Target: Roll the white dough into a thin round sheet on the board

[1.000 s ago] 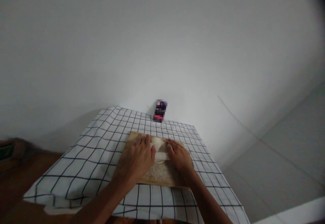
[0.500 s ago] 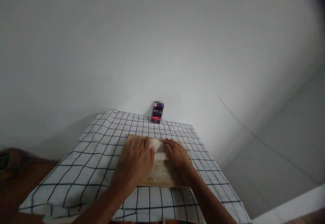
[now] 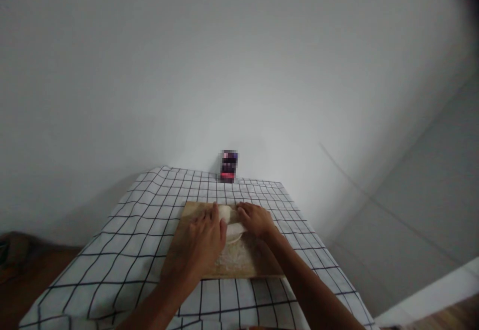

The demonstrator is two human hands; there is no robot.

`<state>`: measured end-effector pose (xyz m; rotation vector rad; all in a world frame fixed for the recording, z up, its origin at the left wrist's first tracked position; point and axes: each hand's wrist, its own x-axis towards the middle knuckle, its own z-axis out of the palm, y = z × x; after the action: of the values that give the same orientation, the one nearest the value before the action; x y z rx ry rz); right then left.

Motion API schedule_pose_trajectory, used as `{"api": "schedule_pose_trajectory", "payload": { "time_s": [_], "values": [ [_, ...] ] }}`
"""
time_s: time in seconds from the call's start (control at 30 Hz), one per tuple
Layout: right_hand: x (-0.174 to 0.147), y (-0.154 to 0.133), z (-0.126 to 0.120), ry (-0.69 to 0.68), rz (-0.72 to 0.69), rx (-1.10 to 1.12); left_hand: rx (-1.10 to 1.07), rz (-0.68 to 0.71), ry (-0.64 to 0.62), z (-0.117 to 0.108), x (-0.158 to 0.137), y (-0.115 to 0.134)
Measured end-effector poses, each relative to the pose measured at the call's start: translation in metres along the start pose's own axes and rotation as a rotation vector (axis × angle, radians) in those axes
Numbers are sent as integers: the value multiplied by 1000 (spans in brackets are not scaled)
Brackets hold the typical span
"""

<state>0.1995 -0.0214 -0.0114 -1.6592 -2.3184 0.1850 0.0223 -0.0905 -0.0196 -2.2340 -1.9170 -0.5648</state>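
On a wooden board lies pale flattened dough, partly covered by my hands. Across it, between the hands, runs a short pale bar that looks like a rolling pin; its ends are hidden under my palms. My left hand rests palm down over the bar's left side, fingers stretched forward and the thumb beside the dough. My right hand lies palm down on the right side, its fingers lightly bent and pointing inward to the dough's far part. Neither hand visibly wraps round the bar.
White flour dusts the near part of the board. A black-and-white checked cloth covers the table. A small dark and red object, blurred out, stands at the far edge against the white wall. A brown item sits at lower left.
My right hand has shifted slightly forward and left, its fingers more bent. The left hand stays palm down in nearly the same place. The view has tilted a little.
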Motion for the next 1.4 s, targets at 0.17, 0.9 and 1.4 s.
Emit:
{"api": "schedule_pose_trajectory", "payload": {
  "time_s": [0.17,0.9,1.4],
  "values": [
    [-10,0,0,2,-56,13,-6,-57,35,10,-10,7],
    [-56,-20,7,78,-1,-76,-4,120,7,13,18,-41],
    [-37,-14,12,148,30,-22,20,92,32,11,22,-37]
  ]
}}
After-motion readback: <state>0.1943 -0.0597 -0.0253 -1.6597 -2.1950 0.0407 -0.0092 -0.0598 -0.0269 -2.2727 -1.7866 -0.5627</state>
